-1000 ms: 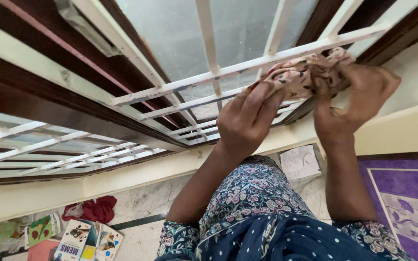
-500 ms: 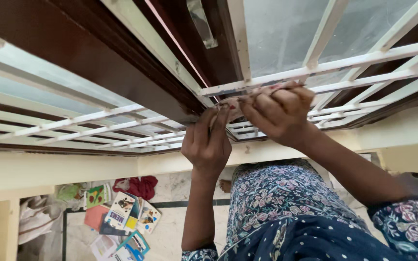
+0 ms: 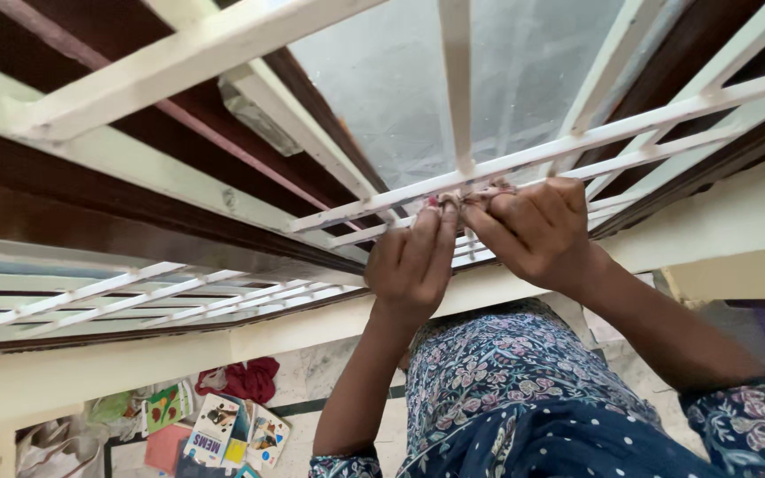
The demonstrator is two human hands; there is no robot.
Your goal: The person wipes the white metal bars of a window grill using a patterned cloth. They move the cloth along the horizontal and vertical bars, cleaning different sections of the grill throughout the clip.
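Grille: flat white-painted metal bars (image 3: 524, 159), paint chipped, set before frosted glass (image 3: 391, 97); dark wooden frame (image 3: 90, 221) beside it
Cloth: small crumpled patterned scrap (image 3: 480, 193), bunched against a horizontal bar where an upright crosses
Room: narrow gaps between bars; open space below the sill
Left hand (image 3: 413, 261): raised, fingers straight, tips pinching the cloth
Right hand (image 3: 537, 232): knuckles curled, closed on the cloth
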